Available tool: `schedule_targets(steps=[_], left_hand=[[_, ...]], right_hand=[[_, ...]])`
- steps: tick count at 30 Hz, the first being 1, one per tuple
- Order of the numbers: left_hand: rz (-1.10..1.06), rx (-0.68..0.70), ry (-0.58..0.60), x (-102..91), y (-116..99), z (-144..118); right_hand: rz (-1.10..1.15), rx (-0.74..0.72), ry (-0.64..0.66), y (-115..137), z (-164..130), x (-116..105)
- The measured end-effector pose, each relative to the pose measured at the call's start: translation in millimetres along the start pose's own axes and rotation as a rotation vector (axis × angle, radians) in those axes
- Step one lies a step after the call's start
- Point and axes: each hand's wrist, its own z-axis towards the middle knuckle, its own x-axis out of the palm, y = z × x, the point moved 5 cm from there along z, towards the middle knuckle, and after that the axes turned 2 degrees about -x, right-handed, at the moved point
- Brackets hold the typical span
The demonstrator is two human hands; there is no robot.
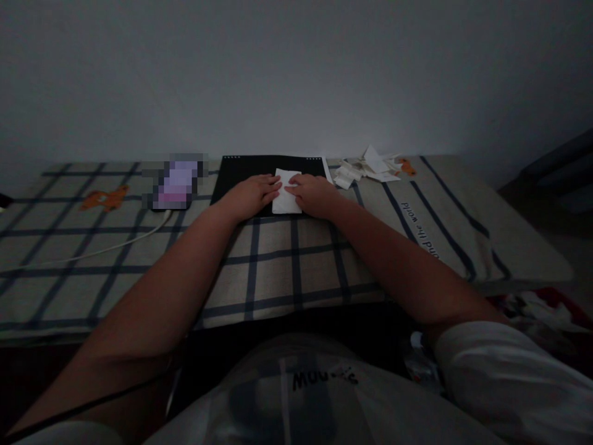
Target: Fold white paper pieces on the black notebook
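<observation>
Pressing flat on a small white folded paper sheet [287, 191], fingers together: left hand [252, 194] on its left edge, right hand [312, 193] on its right edge, atop a black rectangular pad [241, 176] at the far edge of the checked bedcover [278, 266]. Lying nearby: white paper scraps [365, 167] toward the far right corner, a phone [178, 184] with white cable [115, 246] to the left.

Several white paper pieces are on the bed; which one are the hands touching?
The flat white paper on the black mat, pressed between the left hand and right hand. The other pieces lie untouched in a loose pile of scraps further right.
</observation>
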Motion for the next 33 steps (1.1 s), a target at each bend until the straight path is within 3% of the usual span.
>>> schedule_targets(steps=[10, 17, 28, 33], left_hand=[[0.024, -0.046, -0.022, -2.5, -3.3, -3.2], [0.094, -0.027, -0.013, -6.8, -9.1, -5.9], [0.134, -0.180, 0.102, -14.5, -7.3, 0.1], [0.117, -0.217, 0.056, -16.2, -5.6, 4.7]], right_hand=[[-0.001, -0.018, -0.035, -3.8, 3.0, 6.9], [-0.008, -0.015, 0.009, -2.7, 2.5, 4.2], [0.043, -0.026, -0.002, -3.5, 3.6, 3.8], [0.046, -0.030, -0.002, -5.8, 5.1, 6.5]])
